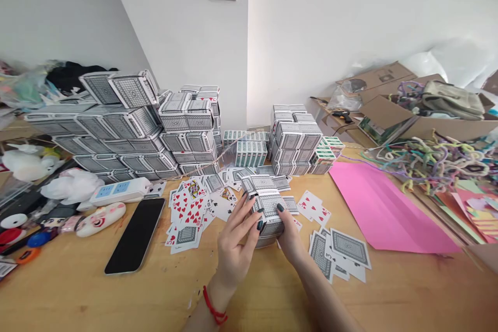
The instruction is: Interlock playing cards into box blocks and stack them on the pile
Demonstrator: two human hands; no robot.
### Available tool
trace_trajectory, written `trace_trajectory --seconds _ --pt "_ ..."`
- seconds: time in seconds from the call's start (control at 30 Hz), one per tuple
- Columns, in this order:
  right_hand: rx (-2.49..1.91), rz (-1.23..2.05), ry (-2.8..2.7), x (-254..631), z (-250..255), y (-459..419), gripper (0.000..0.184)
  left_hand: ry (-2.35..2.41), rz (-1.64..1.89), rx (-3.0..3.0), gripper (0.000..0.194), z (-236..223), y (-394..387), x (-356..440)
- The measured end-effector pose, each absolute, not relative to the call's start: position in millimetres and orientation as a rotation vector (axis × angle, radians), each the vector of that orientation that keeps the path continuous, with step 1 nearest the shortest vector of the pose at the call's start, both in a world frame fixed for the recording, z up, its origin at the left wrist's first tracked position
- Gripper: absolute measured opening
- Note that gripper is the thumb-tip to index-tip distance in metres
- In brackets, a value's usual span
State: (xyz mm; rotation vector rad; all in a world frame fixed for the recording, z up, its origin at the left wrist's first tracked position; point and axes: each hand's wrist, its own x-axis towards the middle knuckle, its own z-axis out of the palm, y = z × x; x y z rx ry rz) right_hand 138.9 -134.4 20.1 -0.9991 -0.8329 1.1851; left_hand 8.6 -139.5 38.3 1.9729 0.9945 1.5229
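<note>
In the middle of the wooden table, both hands close around a block built from folded playing cards (268, 199), its grey patterned card backs facing outward. My left hand (237, 238) grips its left side, fingertips on the upper front edge. My right hand (291, 233) holds the right side with the thumb on top. Loose playing cards (190, 207) lie spread to the left, red hearts and face cards among them. More cards (340, 251) lie near my right forearm, and a few hearts (313, 207) just beyond. The block's underside is hidden.
Tall stacks of card blocks (112, 129) stand at the back left, with another stack (293, 140) behind my hands. Green-and-white card boxes (249, 150) sit between them. A phone (135, 236), power strip (120, 191), pink paper (383, 207) and pipe cleaners (439, 161) lie around.
</note>
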Motion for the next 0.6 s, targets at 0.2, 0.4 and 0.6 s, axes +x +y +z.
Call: trace_trajectory --seconds 0.2,0.4,0.6 --pt "-0.990 1.191 -0.827 138.5 20.0 -137.6 0.047 1.013 1.480 1.896 0.029 43.7 -143.0 8.9" --pt "-1.004 1.174 -0.821 135.7 16.6 -136.0 0.048 1.045 1.421 1.791 0.019 48.6 -144.6 8.6" --pt "-1.007 1.182 -0.810 135.4 14.9 -135.3 0.048 1.054 1.474 1.821 0.023 43.4 -142.7 11.4"
